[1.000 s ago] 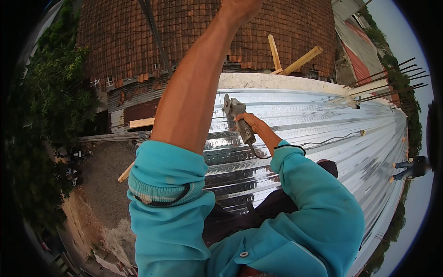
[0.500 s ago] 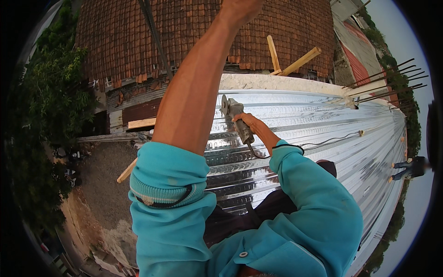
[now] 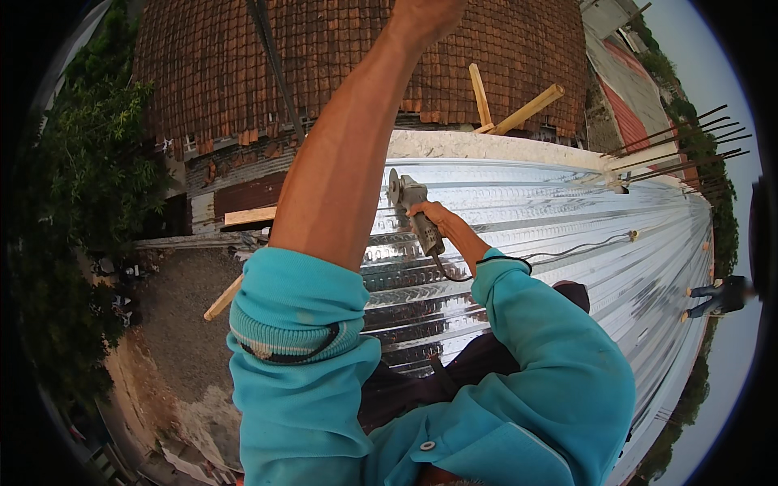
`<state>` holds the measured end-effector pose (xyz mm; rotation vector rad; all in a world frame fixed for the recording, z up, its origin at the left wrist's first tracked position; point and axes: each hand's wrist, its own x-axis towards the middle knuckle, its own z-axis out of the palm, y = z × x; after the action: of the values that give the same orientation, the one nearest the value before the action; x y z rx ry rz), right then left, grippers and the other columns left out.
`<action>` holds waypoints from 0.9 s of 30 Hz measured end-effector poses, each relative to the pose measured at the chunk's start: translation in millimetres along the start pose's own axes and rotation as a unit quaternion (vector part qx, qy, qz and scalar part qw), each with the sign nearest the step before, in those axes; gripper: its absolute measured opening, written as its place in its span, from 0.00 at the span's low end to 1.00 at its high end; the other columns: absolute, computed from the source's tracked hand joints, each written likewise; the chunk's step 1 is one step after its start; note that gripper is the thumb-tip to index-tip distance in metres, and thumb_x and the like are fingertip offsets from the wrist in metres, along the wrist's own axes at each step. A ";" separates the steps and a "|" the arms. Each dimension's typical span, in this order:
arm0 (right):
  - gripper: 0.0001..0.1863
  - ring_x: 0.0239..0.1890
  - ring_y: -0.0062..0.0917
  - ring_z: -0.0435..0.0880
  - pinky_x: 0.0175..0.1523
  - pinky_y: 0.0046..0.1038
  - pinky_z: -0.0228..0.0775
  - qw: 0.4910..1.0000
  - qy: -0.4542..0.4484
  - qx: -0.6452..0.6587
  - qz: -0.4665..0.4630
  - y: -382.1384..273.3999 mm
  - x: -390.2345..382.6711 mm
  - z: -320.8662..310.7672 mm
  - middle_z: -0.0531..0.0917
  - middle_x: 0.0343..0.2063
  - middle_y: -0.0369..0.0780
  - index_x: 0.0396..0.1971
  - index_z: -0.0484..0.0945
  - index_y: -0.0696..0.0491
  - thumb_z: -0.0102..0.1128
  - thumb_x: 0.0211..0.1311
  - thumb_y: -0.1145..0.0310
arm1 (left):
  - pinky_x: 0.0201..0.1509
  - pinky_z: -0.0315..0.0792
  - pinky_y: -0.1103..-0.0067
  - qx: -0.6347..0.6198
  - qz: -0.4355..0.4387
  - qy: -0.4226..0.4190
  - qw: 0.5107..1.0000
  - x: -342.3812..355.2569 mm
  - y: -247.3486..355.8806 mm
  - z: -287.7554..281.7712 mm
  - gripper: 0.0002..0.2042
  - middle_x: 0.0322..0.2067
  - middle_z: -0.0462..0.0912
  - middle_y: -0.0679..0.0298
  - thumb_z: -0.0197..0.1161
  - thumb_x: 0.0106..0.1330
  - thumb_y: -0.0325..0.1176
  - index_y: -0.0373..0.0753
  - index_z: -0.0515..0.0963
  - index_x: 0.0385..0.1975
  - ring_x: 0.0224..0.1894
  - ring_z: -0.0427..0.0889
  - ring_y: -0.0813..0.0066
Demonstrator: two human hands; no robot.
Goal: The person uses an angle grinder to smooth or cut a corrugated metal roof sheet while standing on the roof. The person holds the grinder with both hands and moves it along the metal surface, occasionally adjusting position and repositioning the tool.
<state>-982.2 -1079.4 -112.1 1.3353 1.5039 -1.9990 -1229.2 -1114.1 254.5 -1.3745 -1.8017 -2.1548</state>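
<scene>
My right hand (image 3: 438, 215) is wrapped round the body of a grey angle grinder (image 3: 422, 217). The grinder's disc (image 3: 395, 186) points away from me, over the shiny corrugated metal roofing (image 3: 527, 211). A dark cord runs from the grinder's rear end past my wrist. High up at the picture's top edge, my left hand (image 3: 429, 18) is raised on a stretched arm. Its fingers are cut off by the frame, so whether it holds anything is hidden.
A pale concrete ledge (image 3: 502, 146) borders the roofing, with timber pieces (image 3: 527, 109) and rebar rods (image 3: 681, 142) beyond. An old tiled roof (image 3: 324, 65) lies behind. To the left the ground (image 3: 182, 324) is far below. A person (image 3: 717, 296) stands at far right.
My raised left arm has shifted very slightly to the right. The grinder and my right hand stay practically where they were.
</scene>
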 end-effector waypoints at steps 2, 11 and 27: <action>0.20 0.23 0.35 0.84 0.29 0.41 0.81 1.000 -0.006 0.006 0.001 1.9 6.7 1.1 0.83 0.25 0.45 0.36 0.80 0.62 0.72 0.45 0.65 | 0.29 0.66 0.69 -0.001 0.009 0.006 1.000 -0.3 1.3 -3.3 0.23 0.17 0.67 0.66 0.56 0.75 0.50 0.35 0.74 0.24 0.24 0.66 0.76; 0.18 0.24 0.33 0.85 0.29 0.40 0.81 1.000 -0.014 0.019 -0.008 0.0 8.3 -11.8 0.83 0.27 0.44 0.36 0.80 0.61 0.71 0.49 0.64 | 0.30 0.66 0.69 0.001 -0.008 -0.003 1.000 0.4 5.0 -1.4 0.23 0.17 0.68 0.67 0.56 0.75 0.49 0.34 0.75 0.25 0.24 0.66 0.76; 0.21 0.26 0.32 0.86 0.31 0.37 0.77 0.815 -0.223 -0.534 0.015 -179.2 49.6 -78.8 0.86 0.29 0.45 0.34 0.86 0.61 0.75 0.40 0.62 | 0.21 0.56 0.75 0.034 -0.086 0.001 0.996 7.8 5.5 14.4 0.22 0.16 0.61 0.77 0.56 0.76 0.47 0.44 0.68 0.18 0.20 0.59 0.85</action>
<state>-1095.0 -924.6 -48.1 0.3640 1.8354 -0.9417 -1222.6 -1100.5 262.9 -1.2461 -2.0407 -2.1483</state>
